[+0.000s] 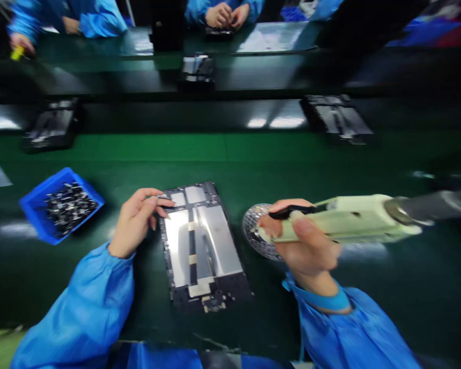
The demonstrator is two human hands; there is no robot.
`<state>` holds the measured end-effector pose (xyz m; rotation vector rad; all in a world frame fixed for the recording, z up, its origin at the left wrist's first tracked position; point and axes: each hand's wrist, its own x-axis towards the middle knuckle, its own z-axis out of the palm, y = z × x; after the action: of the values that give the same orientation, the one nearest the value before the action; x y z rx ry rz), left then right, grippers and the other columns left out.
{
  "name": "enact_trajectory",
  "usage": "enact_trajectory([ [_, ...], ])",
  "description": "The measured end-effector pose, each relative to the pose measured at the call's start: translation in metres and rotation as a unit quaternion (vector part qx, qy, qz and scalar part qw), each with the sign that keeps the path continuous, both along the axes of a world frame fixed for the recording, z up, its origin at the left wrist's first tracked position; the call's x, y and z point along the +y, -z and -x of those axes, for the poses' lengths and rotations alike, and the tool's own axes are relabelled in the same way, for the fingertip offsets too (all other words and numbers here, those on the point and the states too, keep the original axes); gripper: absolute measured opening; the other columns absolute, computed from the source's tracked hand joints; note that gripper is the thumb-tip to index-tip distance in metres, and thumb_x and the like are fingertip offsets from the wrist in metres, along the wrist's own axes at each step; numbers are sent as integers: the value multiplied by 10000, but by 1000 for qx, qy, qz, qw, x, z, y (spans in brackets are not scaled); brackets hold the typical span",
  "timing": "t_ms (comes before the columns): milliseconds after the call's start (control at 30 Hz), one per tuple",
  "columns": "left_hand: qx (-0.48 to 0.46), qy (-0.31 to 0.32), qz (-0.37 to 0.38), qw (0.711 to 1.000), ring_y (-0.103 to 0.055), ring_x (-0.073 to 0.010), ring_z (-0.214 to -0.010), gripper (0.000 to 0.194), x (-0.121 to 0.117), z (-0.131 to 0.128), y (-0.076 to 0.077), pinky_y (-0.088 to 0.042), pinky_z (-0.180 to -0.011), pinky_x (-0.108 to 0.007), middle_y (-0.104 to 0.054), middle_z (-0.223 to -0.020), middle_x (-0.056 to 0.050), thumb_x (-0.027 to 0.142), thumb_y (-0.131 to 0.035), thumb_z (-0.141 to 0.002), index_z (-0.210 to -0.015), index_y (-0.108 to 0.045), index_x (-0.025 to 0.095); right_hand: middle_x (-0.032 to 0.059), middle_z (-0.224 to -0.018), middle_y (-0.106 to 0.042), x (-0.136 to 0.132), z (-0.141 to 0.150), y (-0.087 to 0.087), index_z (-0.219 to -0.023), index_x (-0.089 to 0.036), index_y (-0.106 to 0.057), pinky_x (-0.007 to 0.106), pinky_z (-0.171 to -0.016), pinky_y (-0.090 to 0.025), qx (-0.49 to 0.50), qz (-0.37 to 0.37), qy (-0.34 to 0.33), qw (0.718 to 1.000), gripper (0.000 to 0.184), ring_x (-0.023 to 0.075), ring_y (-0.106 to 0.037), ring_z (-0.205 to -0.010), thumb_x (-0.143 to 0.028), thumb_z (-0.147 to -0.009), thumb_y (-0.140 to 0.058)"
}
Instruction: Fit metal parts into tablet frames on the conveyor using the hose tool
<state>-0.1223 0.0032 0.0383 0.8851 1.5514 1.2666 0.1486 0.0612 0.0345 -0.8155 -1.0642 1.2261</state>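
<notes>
A tablet (200,246) with its back off lies on the green bench, its silver battery cells and a dark ribbon cable showing. At its upper left corner is my left hand (136,218), with thumb and fingers pinched on a small black part (165,201) whose kind I cannot make out. My right hand (309,246) is wrapped round a pale green electric screwdriver (353,218), held nearly level and pointing left. The screwdriver's front end is over a round dish of small metal screws (259,220), right of the tablet; its tip is blurred.
A blue bin (42,220) full of small black and silver parts stands at the left. More opened tablets (336,120) lie farther back, beyond a green strip (176,147). Co-workers' hands (226,15) are busy across the bench. A grey cord (441,205) trails right from the screwdriver.
</notes>
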Motion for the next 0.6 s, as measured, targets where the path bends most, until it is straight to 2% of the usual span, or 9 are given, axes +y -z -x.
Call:
enact_trajectory([
  [200,-63,0,8,998,-689,-141,-636,389,1,-1,5,-414,-432,-178,-811,-929,-136,469,-771,-834,-982,-558,179,46,-396,-547,4,-2,5,-709,-211,-824,362,-386,-369,1,10,5,1000,223,202,-503,-346,-425,-647,-807],
  [367,-70,-2,6,998,-687,-138,-629,434,1,1,5,-412,-424,-175,-809,-928,-134,502,-796,-809,-968,-542,189,29,-388,-489,6,-11,0,-708,-195,-814,357,-409,-374,18,9,28,999,249,187,-486,-364,-434,-654,-767],
  [467,-44,-5,-6,999,-673,-144,-615,485,0,3,3,-417,-417,-185,-807,-934,-142,534,-820,-761,-962,-560,178,6,-419,-492,4,-17,-8,-769,-203,-815,339,-439,-390,28,-25,21,999,281,170,-484,-394,-471,-702,-762],
  [600,36,-31,-20,999,-655,-154,-657,435,3,10,2,-447,-451,-205,-792,-960,-134,498,-823,-747,-935,-626,158,-48,-454,-455,1,-20,-17,-831,-246,-775,324,-484,-419,26,-57,12,998,334,153,-466,-409,-572,-799,-711],
])
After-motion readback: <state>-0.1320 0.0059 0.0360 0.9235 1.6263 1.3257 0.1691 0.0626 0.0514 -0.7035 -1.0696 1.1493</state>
